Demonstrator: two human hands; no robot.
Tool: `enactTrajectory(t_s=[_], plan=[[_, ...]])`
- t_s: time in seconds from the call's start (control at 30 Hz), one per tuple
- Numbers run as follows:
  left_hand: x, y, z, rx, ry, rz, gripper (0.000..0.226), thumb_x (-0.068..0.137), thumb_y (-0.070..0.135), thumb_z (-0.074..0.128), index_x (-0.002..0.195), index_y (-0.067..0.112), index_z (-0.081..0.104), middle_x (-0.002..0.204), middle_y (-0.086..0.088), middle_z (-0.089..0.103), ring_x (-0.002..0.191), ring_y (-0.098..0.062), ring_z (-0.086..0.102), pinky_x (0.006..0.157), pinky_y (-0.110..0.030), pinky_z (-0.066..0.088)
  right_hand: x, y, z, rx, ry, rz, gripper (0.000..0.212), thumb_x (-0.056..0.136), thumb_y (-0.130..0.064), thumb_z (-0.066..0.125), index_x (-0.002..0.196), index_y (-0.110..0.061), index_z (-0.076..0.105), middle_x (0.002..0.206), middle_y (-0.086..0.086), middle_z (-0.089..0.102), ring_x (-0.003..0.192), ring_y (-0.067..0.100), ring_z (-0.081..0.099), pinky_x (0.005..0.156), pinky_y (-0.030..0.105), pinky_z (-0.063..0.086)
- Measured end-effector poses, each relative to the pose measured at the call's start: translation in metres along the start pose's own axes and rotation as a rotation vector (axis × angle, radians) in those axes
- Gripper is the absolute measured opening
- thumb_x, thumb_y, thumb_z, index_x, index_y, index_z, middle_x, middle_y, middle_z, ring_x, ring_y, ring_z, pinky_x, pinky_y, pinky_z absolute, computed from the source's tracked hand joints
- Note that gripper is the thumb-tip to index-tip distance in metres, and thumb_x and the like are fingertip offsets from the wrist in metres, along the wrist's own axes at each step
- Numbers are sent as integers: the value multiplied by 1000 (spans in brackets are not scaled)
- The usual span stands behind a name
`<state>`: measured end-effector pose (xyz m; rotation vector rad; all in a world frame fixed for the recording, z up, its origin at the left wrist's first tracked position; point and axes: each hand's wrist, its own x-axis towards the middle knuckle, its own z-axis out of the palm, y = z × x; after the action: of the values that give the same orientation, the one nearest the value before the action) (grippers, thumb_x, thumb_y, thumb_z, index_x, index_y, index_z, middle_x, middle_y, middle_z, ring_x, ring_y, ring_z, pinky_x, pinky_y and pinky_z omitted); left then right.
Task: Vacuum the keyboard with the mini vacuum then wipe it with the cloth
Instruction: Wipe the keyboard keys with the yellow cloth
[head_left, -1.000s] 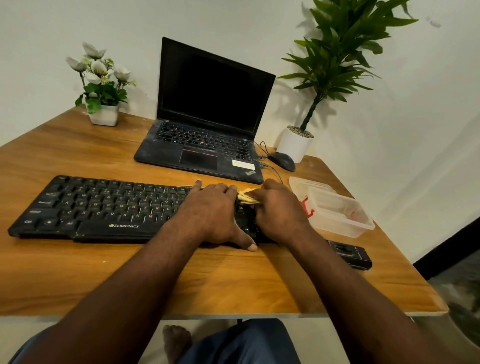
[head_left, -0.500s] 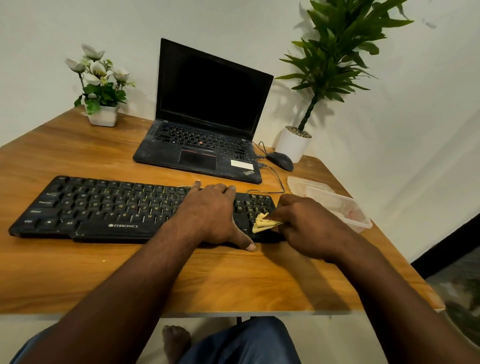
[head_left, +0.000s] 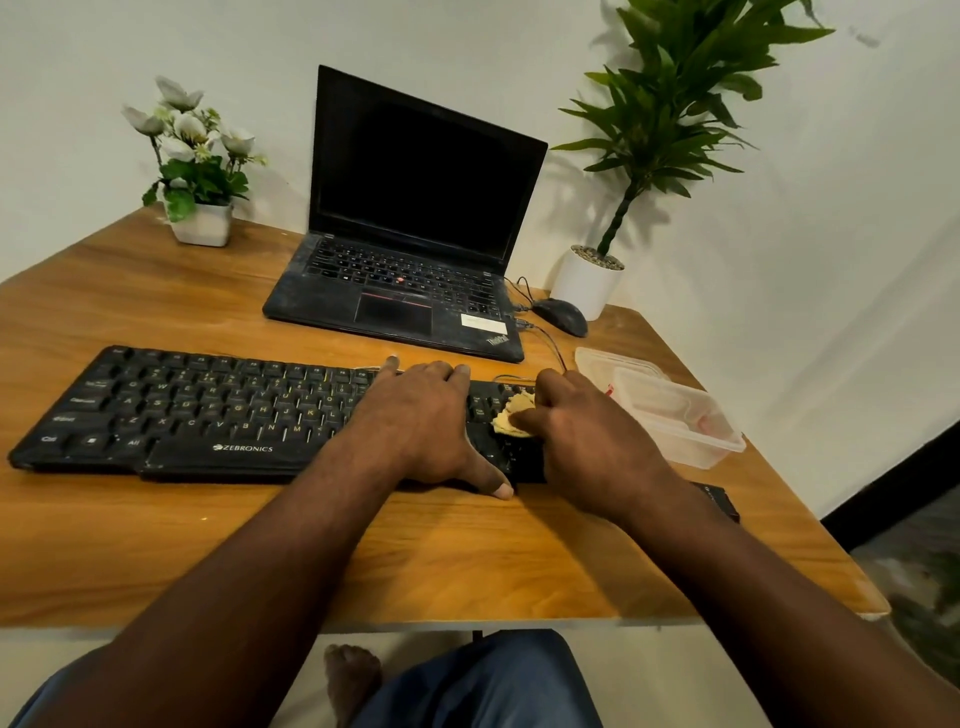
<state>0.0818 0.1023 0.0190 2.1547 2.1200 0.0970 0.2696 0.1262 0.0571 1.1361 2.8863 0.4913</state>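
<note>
We pinch the cloth (head_left: 513, 415) in our right hand (head_left: 592, 436), fingers curled round it, pressing it onto the right end of the keyboard (head_left: 208, 410). Our left hand (head_left: 426, 421) lies flat on the keys just left of the cloth, with fingers straight and thumb splayed to the keyboard's near edge. The keyboard's long axis runs left to right, so most of its keys lie leftward of the cloth, past the left hand. That hand, we judge, must lift or slide before the wipe can travel that way.
</note>
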Motion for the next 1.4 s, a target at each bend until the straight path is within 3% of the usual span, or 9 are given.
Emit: enactTrajectory(t_s=[0.1, 0.23, 0.4, 0.53, 0.97, 1.07, 1.13, 1.23, 1.4], plan=[[0, 0, 0, 0, 0, 4, 151, 51, 104, 53, 165, 16, 7, 172, -7, 17, 158, -27, 17, 128, -58, 5, -15, 1, -3, 51, -24, -13, 46, 98, -26, 66, 143, -31, 58, 134, 1, 48, 124, 19, 44, 94, 32, 48], [-1, -1, 0, -2, 4, 9, 149, 53, 103, 53, 164, 16, 7, 172, -8, 17, 157, -27, 18, 128, -57, 5, -19, 27, -7, 259, -57, 72, 41, 98, -17, 62, 137, -31, 65, 118, -6, 53, 108, 12, 50, 86, 28, 50], [-2, 0, 0, 10, 7, 17, 149, 53, 104, 52, 165, 15, 8, 172, -8, 18, 157, -27, 18, 128, -57, 5, 13, 42, 9, 205, 150, 300, 39, 98, -20, 64, 136, -31, 66, 116, -1, 55, 107, 18, 53, 82, 29, 46], [-1, 0, 1, 14, 2, 5, 149, 53, 105, 51, 165, 16, 7, 172, -7, 17, 157, -27, 18, 128, -56, 5, 27, 24, 17, 181, 67, 230, 46, 97, -19, 64, 141, -31, 61, 128, 2, 53, 120, 22, 49, 96, 38, 51], [-2, 1, -1, 33, -3, 7, 151, 52, 106, 49, 165, 15, 6, 172, -9, 16, 157, -27, 18, 129, -56, 4, -41, 17, -4, 134, -63, 65, 45, 102, -27, 60, 145, -39, 55, 125, -6, 50, 116, 13, 47, 87, 28, 49], [-3, 0, 0, 35, 3, 10, 150, 53, 106, 49, 165, 15, 7, 172, -8, 17, 158, -27, 18, 129, -56, 4, -34, 38, -14, 191, -91, 98, 41, 101, -21, 59, 139, -38, 62, 112, -10, 52, 104, 10, 51, 80, 26, 49], [-2, 0, 0, 34, -2, 10, 150, 53, 105, 50, 165, 15, 6, 172, -8, 17, 158, -27, 18, 129, -56, 4, -18, 49, -11, 174, -4, 180, 39, 101, -20, 60, 137, -33, 65, 111, -5, 55, 102, 14, 54, 80, 29, 50], [-2, 1, 0, 31, -6, 7, 150, 53, 105, 50, 165, 16, 6, 172, -8, 16, 158, -27, 16, 129, -56, 4, 12, 46, 3, 148, 93, 274, 41, 99, -21, 62, 138, -33, 64, 118, 0, 56, 108, 20, 54, 83, 33, 51], [1, 0, 2, 23, -1, -7, 153, 49, 108, 47, 164, 16, 7, 172, -7, 16, 158, -26, 17, 128, -57, 5, 16, 25, 18, 122, 23, 255, 48, 98, -21, 62, 145, -33, 57, 129, 4, 51, 119, 23, 49, 91, 36, 52]])
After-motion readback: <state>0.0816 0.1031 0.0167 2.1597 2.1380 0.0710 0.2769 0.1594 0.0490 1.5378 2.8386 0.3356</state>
